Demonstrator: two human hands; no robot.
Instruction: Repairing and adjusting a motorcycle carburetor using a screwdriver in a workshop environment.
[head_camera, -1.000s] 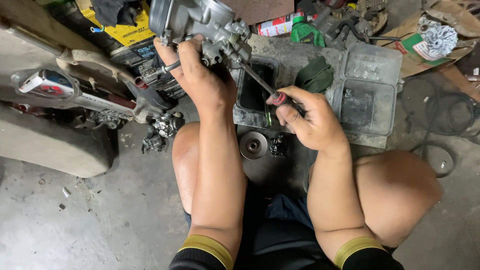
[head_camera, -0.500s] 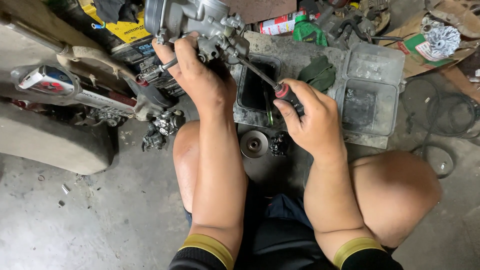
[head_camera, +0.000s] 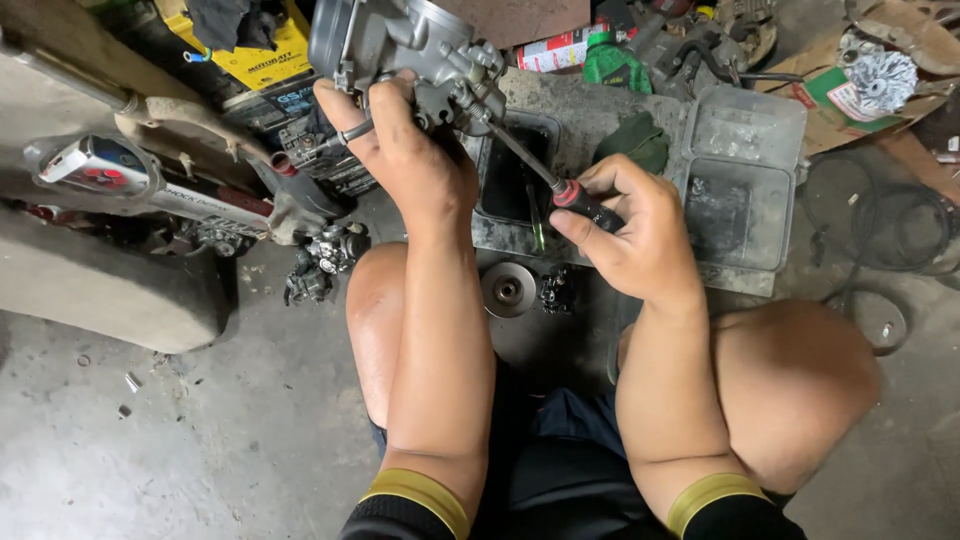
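Since a second ago, the right hand (head_camera: 640, 235) is sitting slightly higher, still clamped around the screwdriver (head_camera: 545, 180), tip angling up-left into the carburetor (head_camera: 400, 45). Left hand (head_camera: 410, 150) is gripping that carburetor at top centre, steadying it over the dark tray (head_camera: 515, 170), probably catching drips.

Below my right hand (head_camera: 640, 235): round metal disc (head_camera: 508, 290) on floor; grey plastic tray (head_camera: 745, 190) just beside it (dirty), green rag (head_camera: 632, 145) above.
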